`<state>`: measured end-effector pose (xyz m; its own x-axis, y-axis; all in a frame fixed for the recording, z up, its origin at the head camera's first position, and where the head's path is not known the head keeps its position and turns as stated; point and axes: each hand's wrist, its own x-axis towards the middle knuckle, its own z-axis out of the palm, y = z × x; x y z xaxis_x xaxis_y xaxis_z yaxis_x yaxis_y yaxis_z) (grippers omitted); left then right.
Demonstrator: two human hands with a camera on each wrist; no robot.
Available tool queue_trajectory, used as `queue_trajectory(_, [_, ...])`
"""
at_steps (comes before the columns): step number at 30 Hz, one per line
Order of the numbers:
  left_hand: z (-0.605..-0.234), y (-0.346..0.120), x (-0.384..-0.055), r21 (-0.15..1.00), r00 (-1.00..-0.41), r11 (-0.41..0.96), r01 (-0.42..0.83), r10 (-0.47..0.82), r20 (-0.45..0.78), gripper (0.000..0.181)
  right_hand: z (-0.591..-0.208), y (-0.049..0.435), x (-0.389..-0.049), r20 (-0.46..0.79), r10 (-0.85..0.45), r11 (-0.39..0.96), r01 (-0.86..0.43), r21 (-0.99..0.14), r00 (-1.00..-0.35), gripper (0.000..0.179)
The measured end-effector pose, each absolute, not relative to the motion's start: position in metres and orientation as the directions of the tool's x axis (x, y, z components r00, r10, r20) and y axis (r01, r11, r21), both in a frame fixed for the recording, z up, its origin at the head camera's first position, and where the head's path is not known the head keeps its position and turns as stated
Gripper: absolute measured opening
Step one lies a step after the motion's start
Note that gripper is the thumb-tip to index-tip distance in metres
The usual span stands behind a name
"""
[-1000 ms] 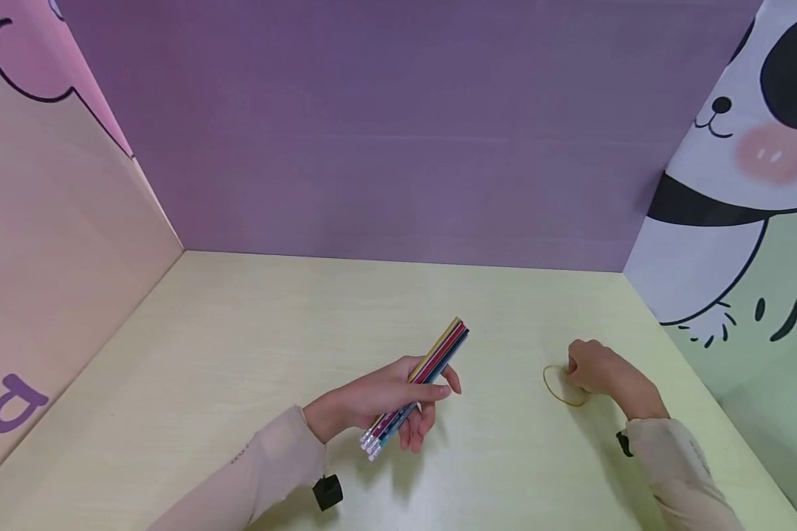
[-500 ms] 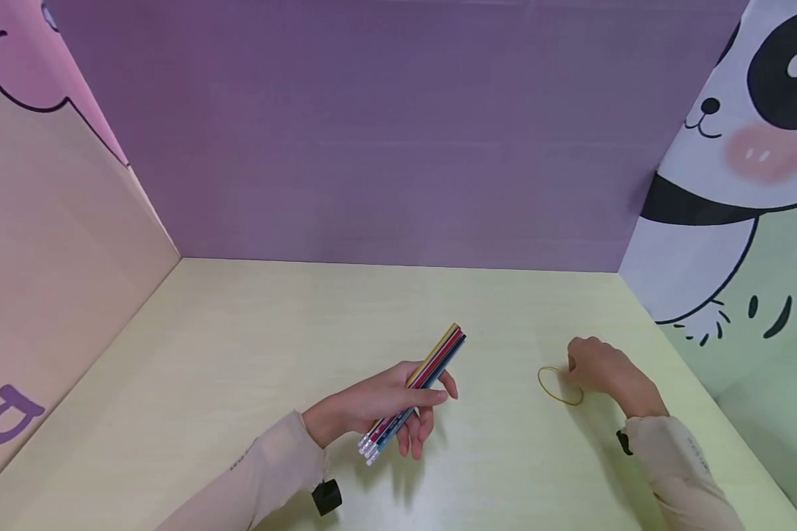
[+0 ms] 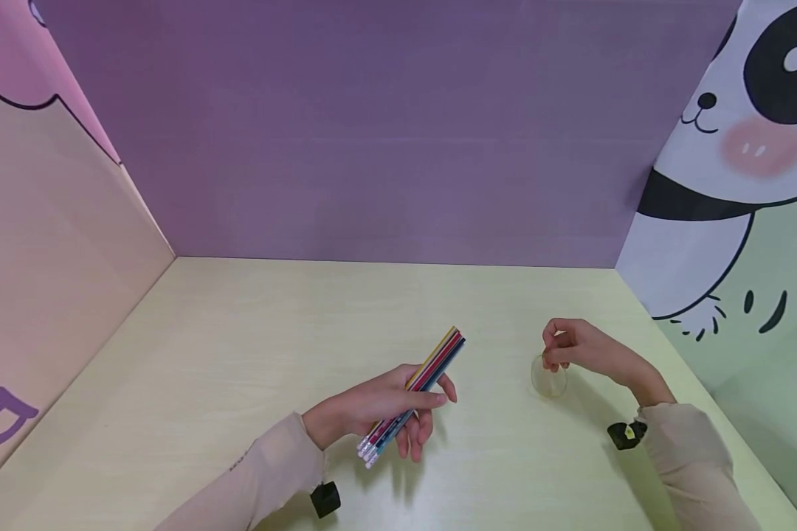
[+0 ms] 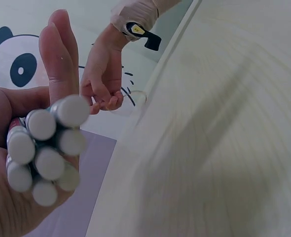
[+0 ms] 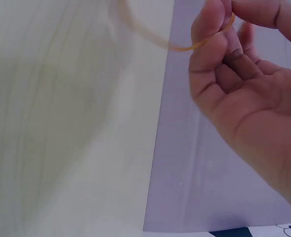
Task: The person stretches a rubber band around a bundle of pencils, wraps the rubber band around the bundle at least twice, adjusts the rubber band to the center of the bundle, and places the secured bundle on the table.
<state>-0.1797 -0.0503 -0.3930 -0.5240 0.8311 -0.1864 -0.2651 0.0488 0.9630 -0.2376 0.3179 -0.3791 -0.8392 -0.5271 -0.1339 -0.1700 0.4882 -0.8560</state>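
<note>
My left hand (image 3: 378, 405) grips a bundle of several thin pencils (image 3: 438, 359), with the thumb lying across them. The bundle slants up and to the right in the head view, held above the table. Round white pencil ends (image 4: 49, 163) face the camera in the left wrist view, packed close together. Over the right part of the table, my right hand (image 3: 591, 350) pinches a thin yellowish rubber band (image 5: 185, 49) between thumb and fingertips. The band hangs down as a loop below those fingers in the head view, and the loop surrounds nothing.
The pale wooden table (image 3: 272, 332) is bounded by a purple back wall (image 3: 398, 140), a pink left wall (image 3: 60, 221) and a green right wall (image 3: 777, 354) with a panda picture. A black box (image 3: 325, 499) hangs below the left cuff, and another black piece (image 3: 626, 435) below the right.
The right hand has risen and shifted a little left, turning so its fingers show. The rubber band has come up with it as a hanging loop. The left hand keeps its hold on the pencils.
</note>
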Motion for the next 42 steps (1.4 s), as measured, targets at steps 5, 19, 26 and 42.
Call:
queue_trajectory(5, [-0.393,-0.05,-0.179,0.959,-0.521,0.044,-0.279,0.832,-0.19,0.027,-0.373,0.312,-0.234,-0.111,-0.513,0.476,-0.175,-0.862,-0.851,0.023])
queue_trajectory(19, [-0.392,-0.048,-0.176,0.96,-0.507,0.045,-0.277,0.842,-0.186,0.028,-0.354,0.288,-0.222,0.025,-0.525,0.181,-0.14,-0.974,-0.851,0.02])
queue_trajectory(26, [-0.392,-0.046,-0.175,0.963,-0.498,0.056,-0.265,0.847,-0.186,0.027,-0.347,0.275,-0.211,0.102,-0.623,0.028,-0.152,-0.988,-0.775,0.024])
queue_trajectory(42, [-0.392,-0.038,-0.165,0.966,-0.463,0.075,-0.249,0.867,-0.187,0.023,-0.342,0.238,-0.19,0.171,-0.546,0.193,-0.322,-0.927,-0.82,0.026])
